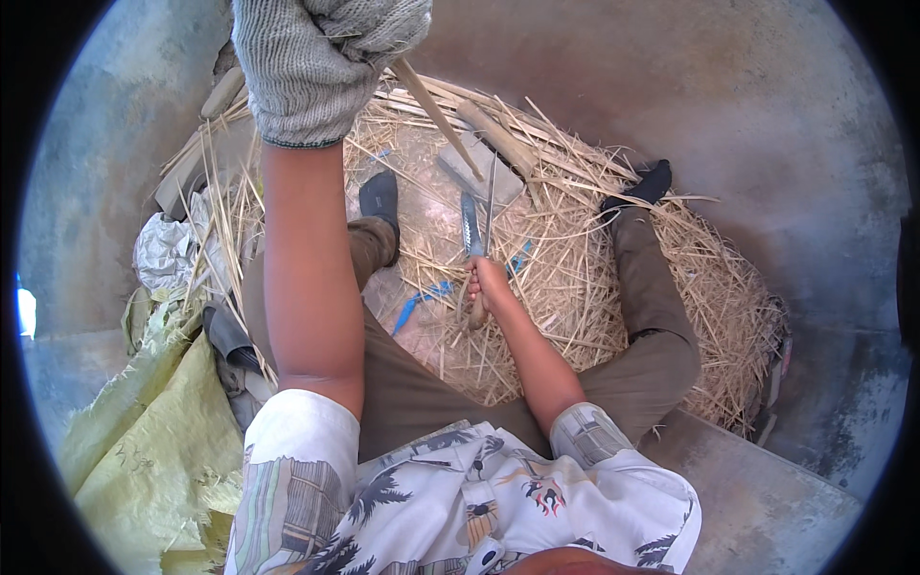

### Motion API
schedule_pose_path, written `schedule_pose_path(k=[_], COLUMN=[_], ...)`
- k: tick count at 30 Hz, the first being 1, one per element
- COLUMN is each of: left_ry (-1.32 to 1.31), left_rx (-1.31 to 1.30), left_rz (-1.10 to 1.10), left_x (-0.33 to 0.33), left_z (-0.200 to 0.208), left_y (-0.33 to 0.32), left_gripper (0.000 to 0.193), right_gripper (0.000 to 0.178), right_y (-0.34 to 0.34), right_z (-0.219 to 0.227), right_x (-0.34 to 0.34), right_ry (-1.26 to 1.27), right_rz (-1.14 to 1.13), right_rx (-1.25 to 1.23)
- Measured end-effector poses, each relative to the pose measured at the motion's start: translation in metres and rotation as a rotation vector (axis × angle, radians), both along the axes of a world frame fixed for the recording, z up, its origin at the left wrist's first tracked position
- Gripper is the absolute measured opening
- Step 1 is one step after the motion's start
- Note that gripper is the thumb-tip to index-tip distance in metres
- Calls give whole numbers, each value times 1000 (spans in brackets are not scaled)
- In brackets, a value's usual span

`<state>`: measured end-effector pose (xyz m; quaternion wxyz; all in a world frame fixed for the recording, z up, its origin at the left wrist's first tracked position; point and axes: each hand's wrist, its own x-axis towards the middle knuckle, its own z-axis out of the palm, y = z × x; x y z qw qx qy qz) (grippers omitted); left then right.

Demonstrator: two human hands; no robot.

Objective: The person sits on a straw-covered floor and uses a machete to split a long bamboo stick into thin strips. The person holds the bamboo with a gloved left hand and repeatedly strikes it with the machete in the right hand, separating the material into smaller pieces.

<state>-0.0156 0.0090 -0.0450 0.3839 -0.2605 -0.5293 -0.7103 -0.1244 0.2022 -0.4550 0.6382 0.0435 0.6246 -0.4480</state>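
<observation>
Perhaps a makeshift workshop: shavings [709,331] heaped about.

A grey floor [757,479] is observed, largely covered at the centre and right by pale shavings [575,287]. A flat grey block [509,182] is seated among them, with a wooden piece [508,144] laid just beyond. Blue strips [407,311] are scattered nearer the centre. At the left, a crumpled whitish sheet [163,251], a dark shoe-like item [227,335] and a yellow-green sack [158,441] are found. Long thin strips [218,230] are strewn beside the sheet.
</observation>
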Motion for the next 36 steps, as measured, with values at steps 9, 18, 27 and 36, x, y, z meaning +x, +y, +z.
schedule_pose_path(k=[9,18,27,36], left_ry=[-78,0,-85,-128], left_rx=[-47,71,48,54], left_rz=[-23,-69,45,118], left_x=[5,3,7,7], left_z=[2,-4,1,1], left_y=[-6,0,1,1], left_gripper=[71,70,71,71], right_gripper=[18,18,14,18], right_y=[-10,-16,-6,-6], right_z=[16,28,8,25], right_x=[3,-11,-9,-17], right_ry=[131,262,143,9], right_rz=[-15,-12,83,79], right_rx=[-157,-195,-38,-82])
